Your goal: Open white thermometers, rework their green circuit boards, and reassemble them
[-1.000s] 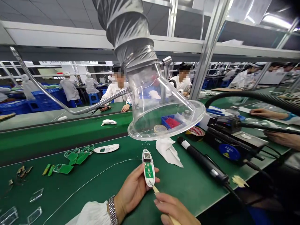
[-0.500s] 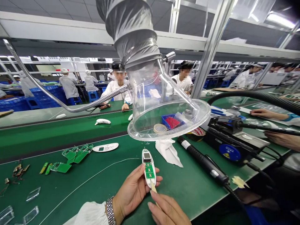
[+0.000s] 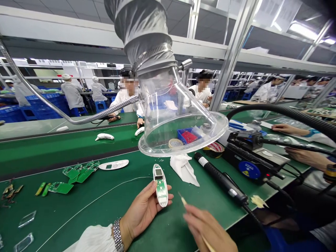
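The left hand [image 3: 143,213] holds a white device [image 3: 160,185]; the right hand [image 3: 210,231] grips a thin stick [image 3: 183,201] just beside it.

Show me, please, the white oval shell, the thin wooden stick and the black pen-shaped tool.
white oval shell [image 3: 160,185]: head view, on its middle.
thin wooden stick [image 3: 183,198]: head view, near its tip.
black pen-shaped tool [image 3: 218,177]: head view, mid-barrel.

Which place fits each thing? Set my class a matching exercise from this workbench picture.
Things:
1 white device
2 thin stick
3 white cloth
4 loose green boards

Places:
a in the right hand
b on the green mat, far left
c in the left hand
d just below the clear hood

Pairs: 1-c, 2-a, 3-d, 4-b
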Available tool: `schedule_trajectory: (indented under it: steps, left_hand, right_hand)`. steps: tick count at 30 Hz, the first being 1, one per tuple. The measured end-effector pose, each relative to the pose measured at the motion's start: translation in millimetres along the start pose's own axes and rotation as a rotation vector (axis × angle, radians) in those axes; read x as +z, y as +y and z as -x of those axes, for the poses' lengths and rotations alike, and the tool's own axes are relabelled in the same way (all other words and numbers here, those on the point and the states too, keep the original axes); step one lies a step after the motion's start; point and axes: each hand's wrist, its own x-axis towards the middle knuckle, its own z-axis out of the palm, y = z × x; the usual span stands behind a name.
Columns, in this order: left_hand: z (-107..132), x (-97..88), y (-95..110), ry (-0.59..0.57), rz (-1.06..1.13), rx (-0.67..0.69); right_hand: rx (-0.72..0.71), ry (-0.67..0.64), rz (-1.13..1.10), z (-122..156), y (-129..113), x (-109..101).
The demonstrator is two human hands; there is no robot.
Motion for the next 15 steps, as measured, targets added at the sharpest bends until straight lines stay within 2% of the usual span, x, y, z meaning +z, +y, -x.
schedule_trajectory:
  steps: [4,6,8,11,13,15]
  left_hand:
    - [1.1,-1.6,0.3,0.034,-0.053,0.014]
    - [2.5,-2.0,0.9,0.058,-0.076,-0.006]
    - [3.7,-1.9,1.1,0.078,-0.100,-0.032]
    - [2.7,-1.7,-1.3,0.132,-0.152,-0.033]
    - [-0.3,-2.5,-4.8,0.163,-0.187,-0.015]
    - [-4.1,-4.2,-8.6,0.176,-0.207,0.003]
  right_hand:
    - [0.093,-0.237,0.021,-16.6,32.4,-7.1]
    - [0.205,-0.251,-0.054,-23.8,45.9,-18.0]
    - [0.464,-0.030,-0.257,-29.6,60.4,-38.4]
    - [0.835,0.448,-0.564,-39.1,90.0,-82.6]
    - [0.911,0.617,-0.617,-48.5,115.6,-114.1]
    - [0.966,0.687,-0.646,-61.4,143.1,-140.5]
